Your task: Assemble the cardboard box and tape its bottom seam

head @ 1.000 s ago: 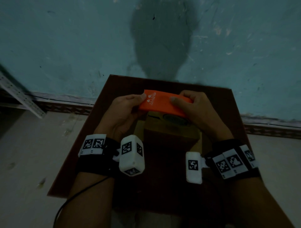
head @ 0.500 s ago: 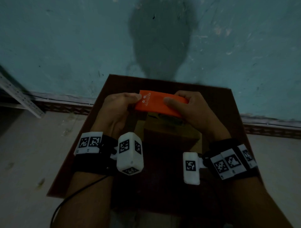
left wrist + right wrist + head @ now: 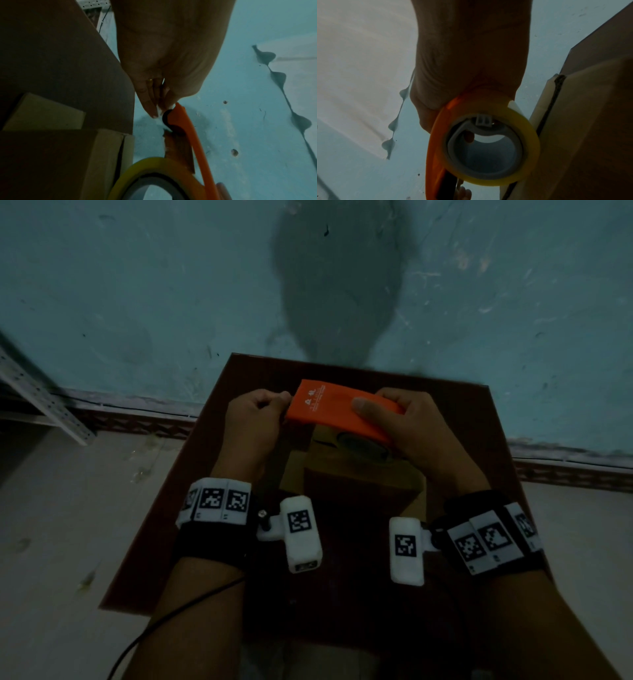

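Right hand (image 3: 411,429) grip around orange tape dispenser (image 3: 339,412), left hand (image 3: 253,419) pinching its front edge above cardboard box (image 3: 356,474).

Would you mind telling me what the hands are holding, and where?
The right hand grips the orange tape dispenser by its rear; the left hand pinches the tape end at its front.

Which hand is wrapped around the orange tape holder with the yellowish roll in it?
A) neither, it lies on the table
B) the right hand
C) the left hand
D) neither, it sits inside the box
B: the right hand grips the orange tape holder above the cardboard box, while the left hand only pinches at its front end.
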